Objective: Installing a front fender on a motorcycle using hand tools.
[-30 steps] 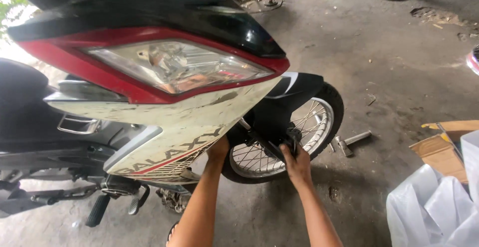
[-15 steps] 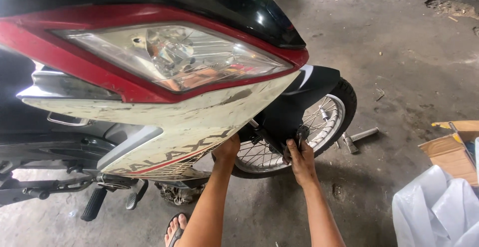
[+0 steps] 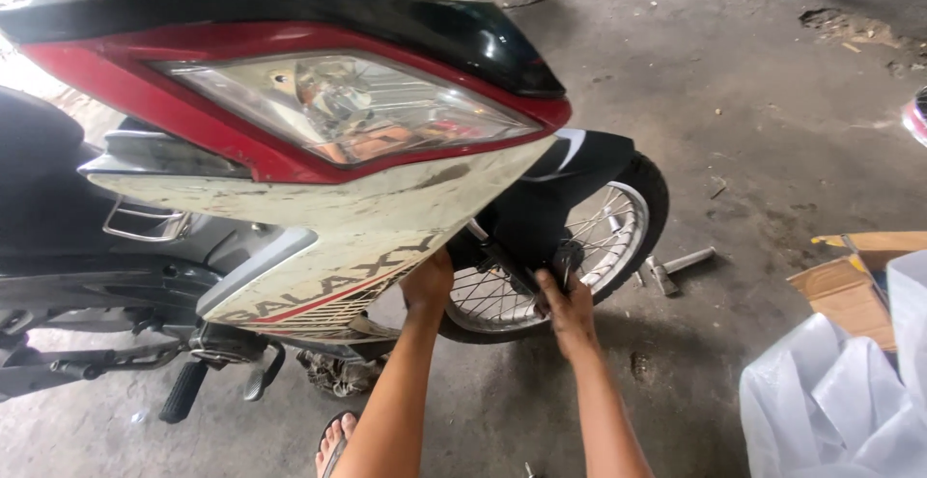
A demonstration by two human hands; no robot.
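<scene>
Left hand (image 3: 428, 283) vanishes behind fairing (image 3: 328, 237); right hand (image 3: 570, 312) grips fork (image 3: 541, 270).

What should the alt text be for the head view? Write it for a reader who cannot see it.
Two bare hands reach under a motorbike's front: the left hand touches the white side panel, and the right hand is at a dark part by the spoked front wheel. The headlight fills the upper frame; a hammer lies on the concrete floor.

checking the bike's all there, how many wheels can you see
1: the spoked front wheel, under the black fender, with the left hand and right hand at its fork. The rear wheel lies out of view.
</scene>
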